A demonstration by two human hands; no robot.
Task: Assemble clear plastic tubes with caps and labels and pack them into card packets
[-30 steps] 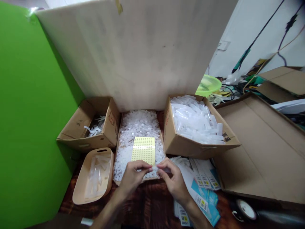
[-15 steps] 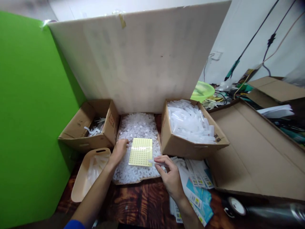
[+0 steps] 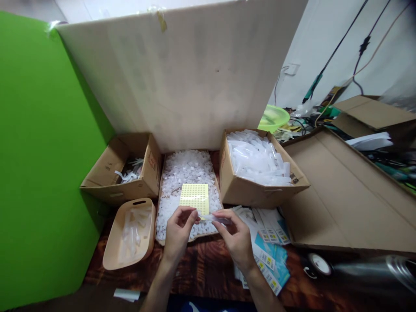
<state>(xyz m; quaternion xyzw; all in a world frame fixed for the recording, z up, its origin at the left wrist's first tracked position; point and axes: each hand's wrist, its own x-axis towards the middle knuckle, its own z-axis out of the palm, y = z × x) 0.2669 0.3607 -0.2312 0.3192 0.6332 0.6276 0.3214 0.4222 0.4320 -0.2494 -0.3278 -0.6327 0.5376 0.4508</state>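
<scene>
A person's two bare hands meet in front of them, seen from above, over the near end of a shallow cardboard tray (image 3: 217, 187) on a dark wood-grained table (image 3: 195, 277). The right hand (image 3: 236, 234) pinches a slim, translucent plastic tube (image 3: 209, 217) between thumb and fingers, holding it roughly level. The left hand (image 3: 179, 229) is at the tube's left end, its thumb and forefinger drawn to a narrow pinch; whether they grip the tube or a separate small piece is too small to tell.

The tray is filled with small white plastic pieces (image 3: 185, 162). On top of them, just beyond the fingertips, lies a yellow sticker sheet (image 3: 194, 197) printed with rows of tiny marks.

Behind and to the right stands an open cardboard box (image 3: 256, 196) heaped with translucent tubes (image 3: 256, 158). Behind and to the left, a second cardboard box (image 3: 113, 196) holds a few white strips (image 3: 130, 175). In front of that one sits a beige plastic basket (image 3: 114, 240) with some clear pieces inside. Blue-and-white printed cards (image 3: 274, 260) fan out beside the right hand. A tall whitish board (image 3: 195, 78) closes off the back, and a bright green panel (image 3: 39, 151) the left.
</scene>
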